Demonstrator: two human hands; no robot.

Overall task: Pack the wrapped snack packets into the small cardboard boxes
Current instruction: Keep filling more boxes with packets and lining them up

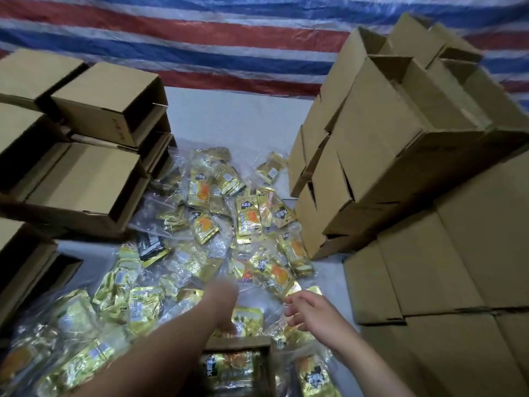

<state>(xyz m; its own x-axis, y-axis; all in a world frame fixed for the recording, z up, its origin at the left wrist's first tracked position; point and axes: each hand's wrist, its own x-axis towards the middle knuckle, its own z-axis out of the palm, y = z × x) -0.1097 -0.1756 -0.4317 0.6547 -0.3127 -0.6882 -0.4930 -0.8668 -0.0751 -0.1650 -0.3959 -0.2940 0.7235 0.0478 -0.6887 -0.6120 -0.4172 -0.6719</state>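
Beneath both hands (307,309), gold snack packets (249,219).

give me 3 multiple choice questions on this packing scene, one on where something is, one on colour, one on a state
1. Where is the open box being filled?
A. bottom centre, between the forearms
B. on top of the right-hand stack
C. against the striped sheet

2. What colour are most snack packets in the pile?
A. plain green
B. shiny gold
C. plain white

3. What is the right hand doing?
A. gripping a cardboard box
B. reaching over the pile, fingers loose, holding nothing
C. resting inside the box

Answers: 1 A, the box with packets inside sits at the lower edge between both arms. 2 B, the wrappers gleam gold, many with orange patches. 3 B, its fingers are spread above the packets with nothing in them.
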